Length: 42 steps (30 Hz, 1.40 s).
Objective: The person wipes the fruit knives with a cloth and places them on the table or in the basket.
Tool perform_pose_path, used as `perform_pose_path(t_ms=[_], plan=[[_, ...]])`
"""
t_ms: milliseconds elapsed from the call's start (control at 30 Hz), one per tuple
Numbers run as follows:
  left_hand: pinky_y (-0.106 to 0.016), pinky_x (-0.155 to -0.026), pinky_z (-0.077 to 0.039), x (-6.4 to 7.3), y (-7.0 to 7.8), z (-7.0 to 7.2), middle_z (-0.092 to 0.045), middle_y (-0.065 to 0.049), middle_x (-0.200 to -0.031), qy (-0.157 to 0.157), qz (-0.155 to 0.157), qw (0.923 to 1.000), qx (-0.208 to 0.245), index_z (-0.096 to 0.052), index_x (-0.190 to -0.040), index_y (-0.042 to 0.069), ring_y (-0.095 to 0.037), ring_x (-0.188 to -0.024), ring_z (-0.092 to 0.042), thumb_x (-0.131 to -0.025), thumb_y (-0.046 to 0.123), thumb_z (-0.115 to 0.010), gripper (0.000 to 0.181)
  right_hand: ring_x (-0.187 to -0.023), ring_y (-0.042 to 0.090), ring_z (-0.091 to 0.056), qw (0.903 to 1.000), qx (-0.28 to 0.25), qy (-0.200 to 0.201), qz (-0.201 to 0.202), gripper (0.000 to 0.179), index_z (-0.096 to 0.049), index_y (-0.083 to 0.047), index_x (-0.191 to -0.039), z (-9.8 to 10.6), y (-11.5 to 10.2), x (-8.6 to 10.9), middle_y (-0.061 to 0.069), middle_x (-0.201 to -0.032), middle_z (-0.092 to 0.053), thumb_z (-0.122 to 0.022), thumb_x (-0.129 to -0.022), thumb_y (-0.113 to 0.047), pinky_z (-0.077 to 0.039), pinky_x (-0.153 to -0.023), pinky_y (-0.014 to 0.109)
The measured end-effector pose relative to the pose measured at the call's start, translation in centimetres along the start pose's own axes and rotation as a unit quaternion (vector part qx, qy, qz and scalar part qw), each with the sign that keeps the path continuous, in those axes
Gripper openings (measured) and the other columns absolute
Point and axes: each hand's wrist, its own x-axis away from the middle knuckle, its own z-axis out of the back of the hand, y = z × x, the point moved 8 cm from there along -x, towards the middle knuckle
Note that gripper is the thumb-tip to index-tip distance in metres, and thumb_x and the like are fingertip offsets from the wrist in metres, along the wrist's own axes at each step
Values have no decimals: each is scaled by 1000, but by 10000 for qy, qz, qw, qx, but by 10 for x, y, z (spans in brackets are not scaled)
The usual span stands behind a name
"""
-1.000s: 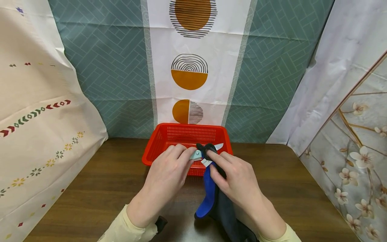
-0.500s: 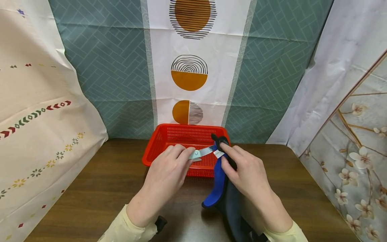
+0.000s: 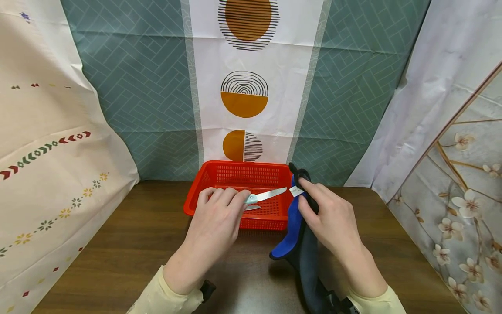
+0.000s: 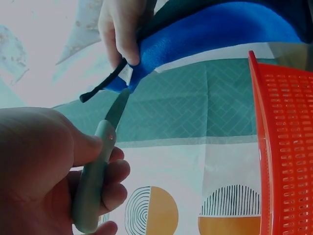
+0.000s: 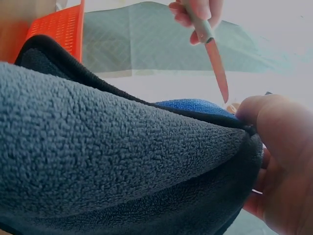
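Note:
My left hand (image 3: 217,213) grips the pale green handle of a small knife (image 3: 270,194), its bare blade pointing right. In the left wrist view the thumb lies along the handle, with fingers curled round from behind. My right hand (image 3: 331,213) pinches a two-sided cloth (image 3: 292,231), blue on one face and dark grey on the other, near its white tag (image 3: 296,191) and black hanging loop. The cloth (image 5: 122,152) hangs down in folds toward the right forearm. In the head view a narrow gap separates blade tip and tag.
Behind the hands a red perforated basket (image 3: 243,223) stands on the brown wooden table (image 3: 129,244). A second blade-like piece (image 3: 252,207) shows below the knife, partly hidden by the left hand. Patterned cloth hangings (image 3: 157,87) surround the table.
My right hand has moved right with the cloth, drawing it off the knife blade, which was covered near its middle and is now fully exposed. The left hand has stayed nearly still.

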Motion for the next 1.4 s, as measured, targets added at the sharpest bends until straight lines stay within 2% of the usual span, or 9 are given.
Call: perform_pose_path(t_ms=[67,233,333,467,567,767,967,1167,1400], plan=[[-50,-95,-52,0,-1,-1,-72,-3,-105,-44,35,10000,76,-70,-129,10,-26,-91,-67,-101,11,-80,30,-58,10,-39,10000,-12,28,-13,43,-75,-13,-143,1,0,0,0,-93,-73,-74,-100,-15,-34,-49,30],[-39,-78,-52,0,-4,-2,-72,-6,-106,-81,151,9989,444,-68,-132,8,-27,-90,-65,-97,3,-80,38,-59,9,-40,9999,-77,120,93,43,-75,-13,-142,3,-4,0,0,-92,-73,-75,-100,-15,-35,-50,30],[-36,-74,-52,-1,-7,-2,-70,-6,-102,-42,263,9972,703,-67,-131,7,-25,-86,-63,-98,0,-77,35,-61,8,-41,9994,-180,188,221,43,-75,-12,-142,5,-10,0,0,-94,-74,-75,-99,-13,-36,-51,29],[-30,-67,-54,0,-10,-1,-65,-2,-97,-27,454,9942,971,-66,-131,9,-18,-82,-60,-103,4,-73,29,-61,7,-42,9981,-367,289,407,43,-76,-11,-140,7,-20,0,-1,-95,-74,-77,-97,-11,-35,-50,27],[-26,-61,-54,0,-11,-1,-63,-2,-96,11,535,9936,998,-66,-131,9,-16,-78,-58,-103,7,-77,30,-62,6,-43,9969,-494,312,535,44,-76,-11,-140,7,-27,1,-2,-96,-74,-77,-96,-9,-36,-50,26],[-25,-62,-57,1,-11,-2,-63,-4,-100,-54,566,9931,1022,-70,-131,8,-15,-79,-62,-94,8,-89,42,-63,7,-44,9954,-602,197,721,42,-77,-11,-138,-1,-40,3,-5,-91,-68,-78,-96,-11,-38,-51,26],[-26,-60,-56,1,-9,-1,-61,-5,-97,-22,491,9952,843,-70,-131,5,-16,-75,-60,-94,9,-89,42,-64,11,-49,9933,-673,113,929,38,-78,-10,-135,-12,-56,6,-3,-89,-66,-77,-98,-13,-43,-53,26],[-29,-65,-60,1,-3,-1,-64,-6,-98,56,256,9972,707,-71,-132,2,-20,-81,-62,-94,9,-89,43,-64,11,-50,9901,-758,10,1181,40,-78,-13,-137,-22,-70,9,-4,-90,-66,-78,-97,-11,-43,-54,24],[-29,-64,-59,1,3,-3,-63,-6,-96,49,81,9982,599,-70,-128,3,-19,-78,-61,-92,6,-90,42,-66,9,-52,9899,-696,-74,1232,44,-77,-15,-139,-28,-74,12,-5,-93,-68,-80,-95,-12,-46,-56,22]])
